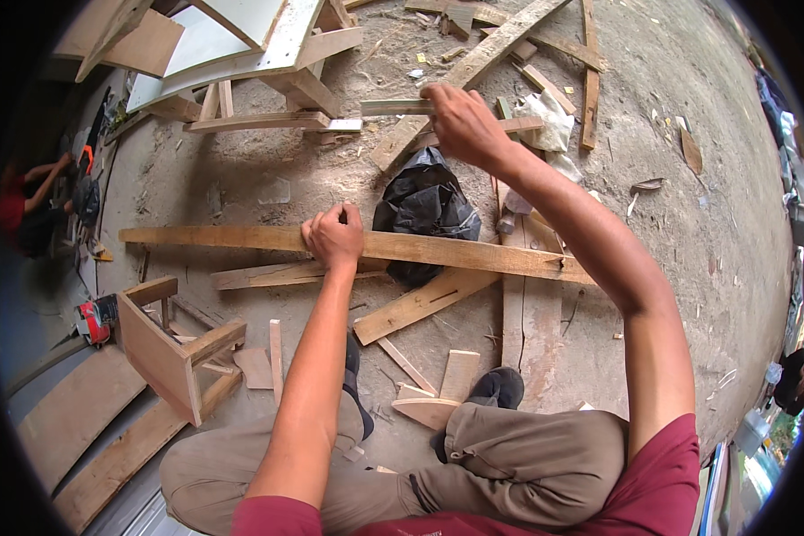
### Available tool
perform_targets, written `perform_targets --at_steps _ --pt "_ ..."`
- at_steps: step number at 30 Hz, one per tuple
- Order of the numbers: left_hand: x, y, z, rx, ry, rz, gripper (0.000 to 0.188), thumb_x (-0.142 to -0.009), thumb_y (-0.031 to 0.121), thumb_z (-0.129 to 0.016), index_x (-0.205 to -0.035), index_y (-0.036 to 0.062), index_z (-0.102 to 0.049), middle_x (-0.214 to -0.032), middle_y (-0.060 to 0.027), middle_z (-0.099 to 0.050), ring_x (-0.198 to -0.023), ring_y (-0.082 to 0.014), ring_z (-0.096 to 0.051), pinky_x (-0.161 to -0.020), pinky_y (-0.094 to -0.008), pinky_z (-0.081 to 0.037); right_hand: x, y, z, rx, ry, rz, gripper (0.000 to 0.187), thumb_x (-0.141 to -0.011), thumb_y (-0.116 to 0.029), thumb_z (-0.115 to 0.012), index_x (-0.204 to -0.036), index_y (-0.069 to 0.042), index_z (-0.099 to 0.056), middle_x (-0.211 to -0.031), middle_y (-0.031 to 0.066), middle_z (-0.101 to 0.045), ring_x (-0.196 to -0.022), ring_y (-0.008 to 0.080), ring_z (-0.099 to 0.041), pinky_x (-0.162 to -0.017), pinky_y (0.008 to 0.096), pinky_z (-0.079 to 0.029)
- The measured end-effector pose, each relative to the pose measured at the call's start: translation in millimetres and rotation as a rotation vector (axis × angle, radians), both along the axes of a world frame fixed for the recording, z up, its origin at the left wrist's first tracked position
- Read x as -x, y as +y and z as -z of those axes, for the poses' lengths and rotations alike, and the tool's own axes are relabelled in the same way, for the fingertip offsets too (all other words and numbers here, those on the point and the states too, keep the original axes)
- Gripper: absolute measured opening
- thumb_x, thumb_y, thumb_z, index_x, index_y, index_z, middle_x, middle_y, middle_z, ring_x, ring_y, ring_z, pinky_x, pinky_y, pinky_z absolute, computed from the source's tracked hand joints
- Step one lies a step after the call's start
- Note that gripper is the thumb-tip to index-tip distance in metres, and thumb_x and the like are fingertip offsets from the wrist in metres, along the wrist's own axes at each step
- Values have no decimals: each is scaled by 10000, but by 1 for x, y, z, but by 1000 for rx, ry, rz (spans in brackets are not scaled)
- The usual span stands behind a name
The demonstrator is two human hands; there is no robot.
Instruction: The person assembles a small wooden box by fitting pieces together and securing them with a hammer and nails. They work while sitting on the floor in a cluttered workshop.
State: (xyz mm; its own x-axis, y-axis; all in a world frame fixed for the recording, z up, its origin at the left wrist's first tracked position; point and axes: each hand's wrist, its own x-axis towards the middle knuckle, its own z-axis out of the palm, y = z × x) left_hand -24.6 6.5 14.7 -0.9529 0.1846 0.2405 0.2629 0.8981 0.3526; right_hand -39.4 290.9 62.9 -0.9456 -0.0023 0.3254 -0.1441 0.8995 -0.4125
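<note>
A long wooden plank (456, 251) lies crosswise in front of me, over other boards and a black plastic bag (427, 204). My left hand (334, 236) is closed over the plank left of its middle. Farther off and to the right, my right hand (463, 127) is raised with its fingers closed on a short, thin wood strip (391, 107), which sticks out to the left. The fingertips of that hand are partly hidden. Beneath the plank, a shorter board (424, 306) slants toward my feet.
A white-topped wooden frame (232, 45) stands at the far left. Nearer are a small wooden frame (161, 353) and a red power tool (94, 322). Scrap boards (509, 45) lie scattered at the back. A person in red (31, 201) is at the left edge.
</note>
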Motion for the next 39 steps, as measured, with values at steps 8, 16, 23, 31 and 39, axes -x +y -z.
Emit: perform_targets --at_steps 8,16,23,31,39 --pt "3 7 4 38 -76 -6 344 -882 314 -545 -687 73 -694 -744 -147 -690 -772 -312 -627 -882 -374 -408 -77 115 46 -259 -264 66 157 -843 -76 -608 -980 1 -622 -1024 180 -603 -883 359 -688 -771 420 -571" --pt "0 4 5 2 -62 -26 366 -888 340 -533 -725 71 -721 -757 -167 -695 -789 -326 -638 -908 -382 -408 -91 122 2 -298 -760 -73 189 -808 -171 -656 -905 -28 -735 -910 158 -708 -863 299 -694 -759 397 -554" --pt "-1 -3 5 24 -69 -8 356 -889 324 -522 -732 66 -712 -768 -173 -693 -793 -343 -631 -894 -398 -413 -131 141 -102 -39 -1192 35 539 -859 -582 -656 -950 -53 -709 -739 53 -651 -649 160 -580 -556 350 -442" --pt "-42 58 -15 -588 51 136 275 -886 203 -587 -1076 4 -606 -1057 -157 -603 -1041 -339 -566 -923 -439 -441 -201 153 -121 636 -1051 175 503 -863 -539 -707 -987 -53 -673 -768 2 -585 -668 97 -510 -565 269 -379" --pt "-78 168 -133 -1772 -1009 330 403 -1012 290 -555 -1306 33 -456 -1088 -136 -618 -937 -231 -654 -807 -383 -560 -229 79 -145 501 -1045 56 465 -958 -456 -629 -1157 -35 -629 -768 -27 -531 -677 78 -468 -574 281 -389"
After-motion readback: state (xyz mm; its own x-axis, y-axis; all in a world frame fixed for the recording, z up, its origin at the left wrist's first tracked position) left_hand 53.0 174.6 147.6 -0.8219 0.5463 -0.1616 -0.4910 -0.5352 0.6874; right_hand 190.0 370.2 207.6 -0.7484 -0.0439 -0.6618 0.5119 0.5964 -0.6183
